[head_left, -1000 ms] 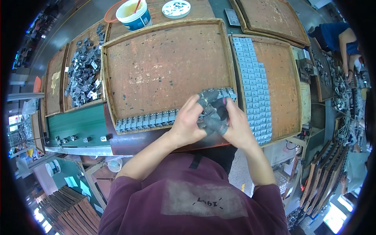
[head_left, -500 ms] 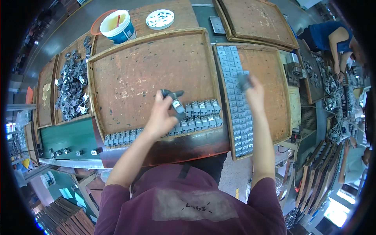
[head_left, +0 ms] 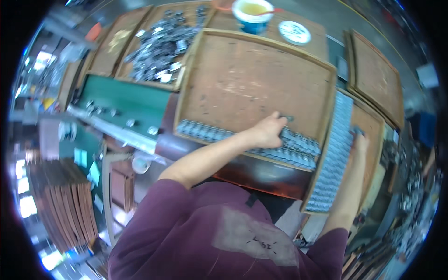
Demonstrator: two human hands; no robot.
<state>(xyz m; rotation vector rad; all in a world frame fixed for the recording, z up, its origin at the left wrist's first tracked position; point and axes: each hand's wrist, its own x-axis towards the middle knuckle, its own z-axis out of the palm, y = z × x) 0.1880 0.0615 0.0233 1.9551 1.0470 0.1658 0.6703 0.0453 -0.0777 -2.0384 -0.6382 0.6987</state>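
My left hand (head_left: 269, 131) is over the front right part of the middle wooden tray (head_left: 256, 39), its fingers closed. A small dark grey part (head_left: 289, 118) shows at its fingertips; the rest of what it grips is hidden. Just under and beside this hand lie rows of small grey blocks (head_left: 301, 148) along the tray's front edge. My right hand (head_left: 360, 141) is closed around a small grey block (head_left: 357, 130), blurred, above the right wooden tray (head_left: 372, 122). Close to its left run tightly packed columns of light grey blocks (head_left: 332, 161).
A heap of metal parts (head_left: 161, 44) fills a tray at the far left. Behind the middle tray stand a white and blue bucket (head_left: 252, 17) and a white dish of small pieces (head_left: 294, 32). Several parts lie on the green surface (head_left: 126, 95) at left. Stacked boards (head_left: 63, 200) stand lower left.
The view has swung to the left, so the trays appear farther right. My left hand has come down closer to the rows of grey blocks. My right hand remains over the right tray with its block.
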